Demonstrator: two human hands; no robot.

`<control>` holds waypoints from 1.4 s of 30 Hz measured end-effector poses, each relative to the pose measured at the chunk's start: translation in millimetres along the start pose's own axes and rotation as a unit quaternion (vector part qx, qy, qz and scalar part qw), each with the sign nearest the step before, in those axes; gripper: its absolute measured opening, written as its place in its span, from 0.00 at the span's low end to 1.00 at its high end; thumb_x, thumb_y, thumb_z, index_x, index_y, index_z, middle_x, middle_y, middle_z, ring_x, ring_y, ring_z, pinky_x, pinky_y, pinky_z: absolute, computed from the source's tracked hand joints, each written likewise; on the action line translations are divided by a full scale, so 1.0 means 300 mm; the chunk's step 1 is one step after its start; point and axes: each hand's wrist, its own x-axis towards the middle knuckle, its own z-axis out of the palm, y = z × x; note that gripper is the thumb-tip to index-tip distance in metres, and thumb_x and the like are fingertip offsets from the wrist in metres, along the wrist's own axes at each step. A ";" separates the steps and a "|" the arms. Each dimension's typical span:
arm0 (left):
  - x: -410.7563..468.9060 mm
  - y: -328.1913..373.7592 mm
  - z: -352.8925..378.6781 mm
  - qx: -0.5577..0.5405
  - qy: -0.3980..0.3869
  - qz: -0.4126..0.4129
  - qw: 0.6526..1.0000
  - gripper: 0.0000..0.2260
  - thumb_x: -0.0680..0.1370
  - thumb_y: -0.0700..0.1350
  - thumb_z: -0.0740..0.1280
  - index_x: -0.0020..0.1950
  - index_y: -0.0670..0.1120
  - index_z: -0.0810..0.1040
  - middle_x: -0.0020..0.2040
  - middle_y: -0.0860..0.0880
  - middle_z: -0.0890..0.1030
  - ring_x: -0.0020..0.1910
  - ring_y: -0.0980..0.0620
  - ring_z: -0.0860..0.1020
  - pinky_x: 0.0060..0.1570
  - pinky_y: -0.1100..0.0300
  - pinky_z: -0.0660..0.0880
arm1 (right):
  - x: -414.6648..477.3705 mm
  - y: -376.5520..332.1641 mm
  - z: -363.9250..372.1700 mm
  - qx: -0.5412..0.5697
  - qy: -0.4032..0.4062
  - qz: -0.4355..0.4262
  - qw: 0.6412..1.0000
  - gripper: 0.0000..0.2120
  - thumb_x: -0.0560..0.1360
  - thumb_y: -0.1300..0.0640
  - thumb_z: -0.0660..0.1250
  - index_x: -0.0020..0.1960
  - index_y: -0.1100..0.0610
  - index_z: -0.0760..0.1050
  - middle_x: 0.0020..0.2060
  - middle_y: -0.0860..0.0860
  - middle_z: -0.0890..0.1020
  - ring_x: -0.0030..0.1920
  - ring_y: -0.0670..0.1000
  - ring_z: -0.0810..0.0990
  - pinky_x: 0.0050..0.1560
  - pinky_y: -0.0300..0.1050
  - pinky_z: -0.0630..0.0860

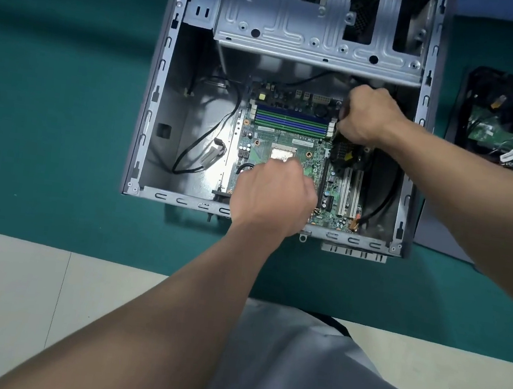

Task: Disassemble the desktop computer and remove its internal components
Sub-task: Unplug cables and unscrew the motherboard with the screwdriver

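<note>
The open grey computer case point(146, 135) lies on a teal mat. Its green motherboard point(335, 200) is inside, with blue and green memory slots point(291, 121) and a bare processor socket point(281, 153). My left hand point(272, 196) sits knuckles-up on the board's lower middle with its fingers curled under; what they grip is hidden. My right hand point(368, 116) is at the board's upper right edge, above a black heatsink point(347, 155). Its fingers curl round a thin black part point(342, 109) that I cannot identify.
A metal drive cage point(321, 27) spans the top of the case. A loose black cable point(202, 152) lies in the bare left bay. Removed parts sit in a dark pile point(509, 128) at the right, beside a grey panel point(438, 232).
</note>
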 end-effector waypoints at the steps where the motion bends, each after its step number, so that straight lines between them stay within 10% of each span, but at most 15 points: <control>1: 0.000 -0.001 0.001 0.000 0.000 0.000 1.000 0.14 0.79 0.49 0.55 0.34 0.48 0.62 0.28 0.51 0.65 0.26 0.54 0.62 0.26 0.59 0.51 | 0.002 0.000 0.001 0.000 -0.007 -0.003 1.000 0.03 0.74 0.60 0.66 0.44 0.59 0.76 0.44 0.57 0.78 0.41 0.58 0.75 0.44 0.46 0.72; 4: 0.000 -0.001 0.003 0.001 0.003 0.001 1.000 0.13 0.79 0.49 0.56 0.35 0.48 0.64 0.28 0.51 0.65 0.26 0.55 0.62 0.27 0.59 0.51 | -0.001 0.004 0.012 -0.021 -0.008 0.002 1.000 0.20 0.79 0.45 0.60 0.38 0.60 0.68 0.40 0.56 0.73 0.41 0.58 0.72 0.46 0.49 0.71; 10: 0.000 -0.001 0.005 0.003 0.007 -0.001 1.000 0.12 0.79 0.49 0.56 0.38 0.47 0.68 0.28 0.52 0.63 0.26 0.56 0.60 0.27 0.60 0.50 | -0.009 -0.002 0.003 -0.033 -0.001 -0.028 0.999 0.02 0.72 0.64 0.63 0.42 0.60 0.74 0.45 0.60 0.78 0.42 0.61 0.75 0.44 0.48 0.74; 15: -0.003 0.000 0.000 0.004 0.006 0.001 1.000 0.12 0.80 0.49 0.55 0.37 0.47 0.67 0.27 0.52 0.64 0.25 0.56 0.61 0.26 0.60 0.50 | -0.009 0.004 0.007 -0.055 -0.015 -0.015 0.998 0.18 0.80 0.47 0.59 0.39 0.61 0.68 0.42 0.57 0.72 0.43 0.59 0.72 0.51 0.53 0.73; 21: -0.002 0.001 -0.005 0.000 0.000 0.000 1.000 0.13 0.80 0.49 0.55 0.36 0.47 0.66 0.27 0.52 0.66 0.25 0.56 0.62 0.26 0.60 0.51 | -0.010 0.000 0.003 -0.051 -0.006 -0.014 0.999 0.01 0.72 0.64 0.64 0.42 0.61 0.72 0.42 0.58 0.72 0.40 0.60 0.72 0.42 0.47 0.71; 26: -0.003 0.003 -0.006 0.001 0.000 0.000 1.000 0.15 0.80 0.49 0.55 0.33 0.49 0.61 0.27 0.52 0.65 0.25 0.56 0.62 0.26 0.60 0.50 | -0.005 -0.003 0.013 -0.059 -0.014 -0.012 0.998 0.15 0.80 0.47 0.58 0.46 0.60 0.69 0.44 0.58 0.72 0.45 0.60 0.72 0.51 0.52 0.73; 33: -0.003 0.003 -0.006 0.004 0.004 0.000 1.000 0.14 0.80 0.49 0.55 0.35 0.48 0.63 0.27 0.52 0.64 0.25 0.56 0.61 0.26 0.60 0.50 | -0.002 0.000 0.001 -0.029 0.006 0.014 0.999 0.01 0.72 0.65 0.64 0.41 0.61 0.75 0.34 0.54 0.71 0.33 0.55 0.71 0.41 0.45 0.71; 42: -0.003 0.003 -0.007 0.007 0.008 -0.001 1.000 0.13 0.80 0.49 0.56 0.36 0.48 0.66 0.26 0.52 0.63 0.24 0.56 0.60 0.25 0.59 0.50 | -0.004 -0.001 0.022 -0.037 0.016 0.010 0.999 0.06 0.77 0.59 0.63 0.43 0.60 0.69 0.41 0.57 0.72 0.40 0.59 0.72 0.43 0.47 0.70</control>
